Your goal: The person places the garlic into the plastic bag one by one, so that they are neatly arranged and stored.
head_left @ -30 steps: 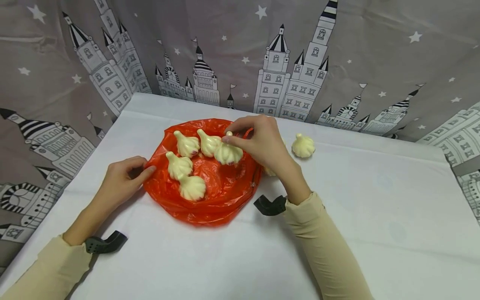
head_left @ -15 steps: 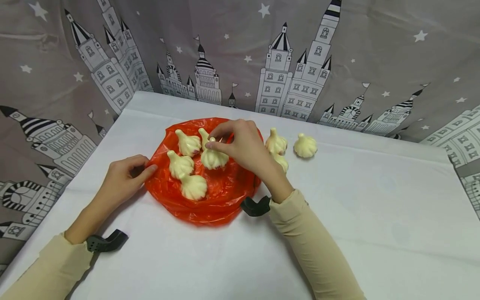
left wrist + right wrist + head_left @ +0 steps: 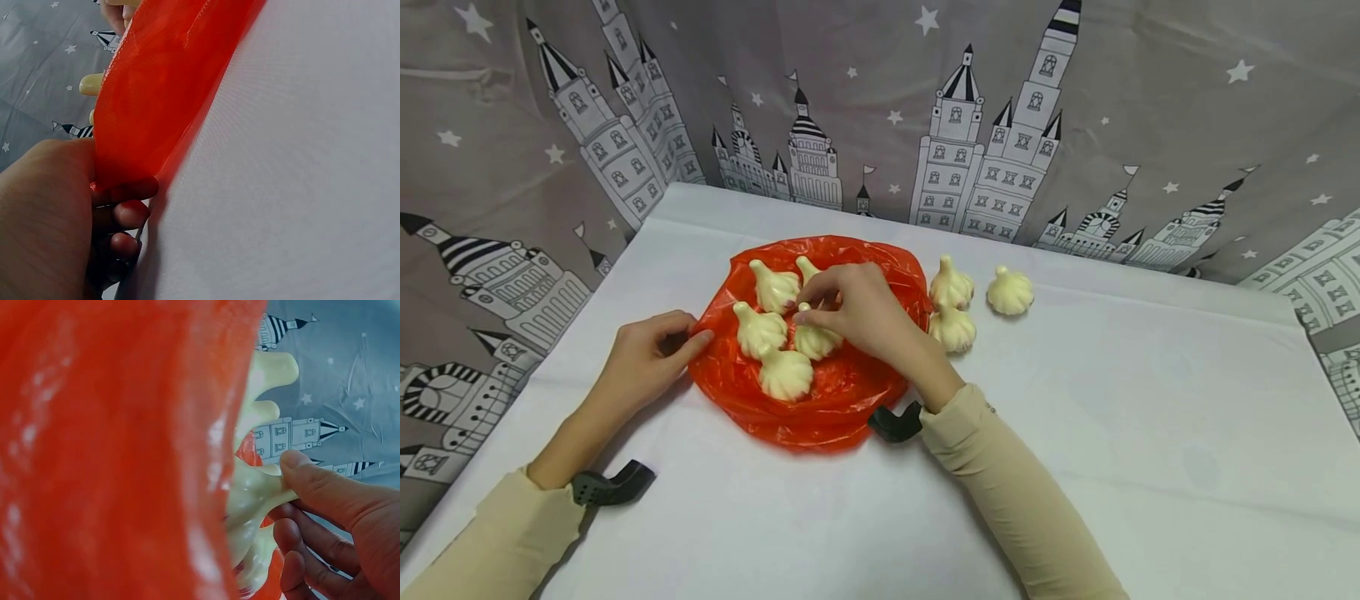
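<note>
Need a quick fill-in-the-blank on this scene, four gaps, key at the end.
1. The left hand holds the edge of a plastic bag coloured ____.
2. The right hand pinches a garlic bulb between its fingers and ____.
3. The number of loose bulbs on the white surface outside the bag is ____.
4. The grey backdrop is dotted with white, five-pointed ____.

Missing words: red; thumb; three; stars

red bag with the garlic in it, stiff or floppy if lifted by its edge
Probably floppy: the red bag looks thin and creased. It would likely sag in the middle, since several garlic bulbs sit inside. Its glossy sheen suggests it may feel slippery.
</note>
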A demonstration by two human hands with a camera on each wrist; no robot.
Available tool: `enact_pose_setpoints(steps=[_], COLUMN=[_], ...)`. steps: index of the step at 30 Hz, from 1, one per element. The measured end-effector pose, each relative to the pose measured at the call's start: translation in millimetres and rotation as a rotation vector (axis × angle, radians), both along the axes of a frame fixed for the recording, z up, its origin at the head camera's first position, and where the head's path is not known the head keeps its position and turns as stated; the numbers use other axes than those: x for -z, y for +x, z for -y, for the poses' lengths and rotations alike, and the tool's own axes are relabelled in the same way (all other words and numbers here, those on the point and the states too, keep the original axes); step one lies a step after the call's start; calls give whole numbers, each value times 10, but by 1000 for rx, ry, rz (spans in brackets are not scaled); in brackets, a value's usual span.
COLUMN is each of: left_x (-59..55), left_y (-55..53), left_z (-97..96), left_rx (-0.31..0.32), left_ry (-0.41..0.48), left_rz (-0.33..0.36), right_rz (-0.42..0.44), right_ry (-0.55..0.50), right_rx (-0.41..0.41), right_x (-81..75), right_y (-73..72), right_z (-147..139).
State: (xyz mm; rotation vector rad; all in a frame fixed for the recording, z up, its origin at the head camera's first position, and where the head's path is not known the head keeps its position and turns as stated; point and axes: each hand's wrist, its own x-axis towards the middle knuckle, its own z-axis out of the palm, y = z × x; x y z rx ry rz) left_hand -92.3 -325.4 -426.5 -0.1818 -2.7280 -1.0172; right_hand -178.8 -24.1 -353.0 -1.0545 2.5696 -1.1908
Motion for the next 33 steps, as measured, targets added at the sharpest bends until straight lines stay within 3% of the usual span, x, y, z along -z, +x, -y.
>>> enact_pose_setpoints(steps=[11,24,33], left_x=[-5,-22,-28], left_y=[8,-2,11], left_z=[9,-21,-22], left_rx=[1,8,2], left_ry=[5,6,-1], left_rz=[-13,-11,3], right_rz=[-70,-102,-118], right_ry=[-45,-159,-161], right_rx=[-5,115,124], right_x=[34,23,22], right_y=[6,-14,20], right_z=[65,-39,-95])
